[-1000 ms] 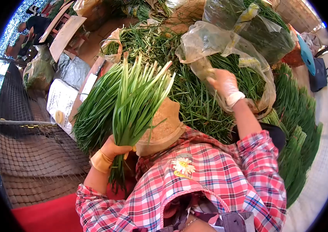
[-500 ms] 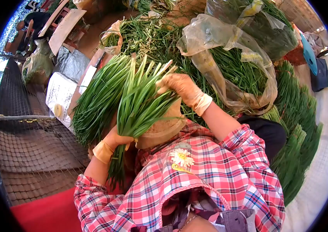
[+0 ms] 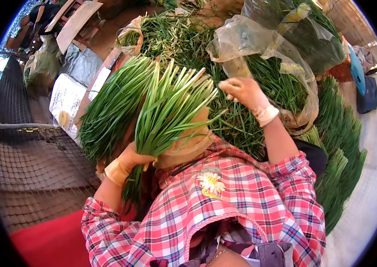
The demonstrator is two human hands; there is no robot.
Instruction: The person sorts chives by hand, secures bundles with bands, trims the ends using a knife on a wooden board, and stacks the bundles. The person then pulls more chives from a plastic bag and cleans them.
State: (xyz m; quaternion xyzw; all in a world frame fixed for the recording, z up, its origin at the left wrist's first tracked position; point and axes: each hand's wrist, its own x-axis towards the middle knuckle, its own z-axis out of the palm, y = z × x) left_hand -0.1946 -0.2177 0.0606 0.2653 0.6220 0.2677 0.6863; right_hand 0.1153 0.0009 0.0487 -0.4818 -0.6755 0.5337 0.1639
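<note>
Within left fingers (image 3: 142,159): green stalks (image 3: 164,109), clasped | right fingers (image 3: 229,86): half-curled near stalks, hold unclear

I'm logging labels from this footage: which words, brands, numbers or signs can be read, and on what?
No text can be read.
White sheet: dark print, too small and blurred to read.
Open plastic bag: yellow patches, too blurred to tell whether they are lettering.

The brown floor (image 3: 113,29) carried a broad, tangled heap of loose green stalks (image 3: 166,44), with an open plastic bag (image 3: 237,35) against it. Long green bundles (image 3: 340,120) lay along the left edge of a pale ground sheet (image 3: 366,173); a dark bag (image 3: 366,97) rested near its far end.
</note>
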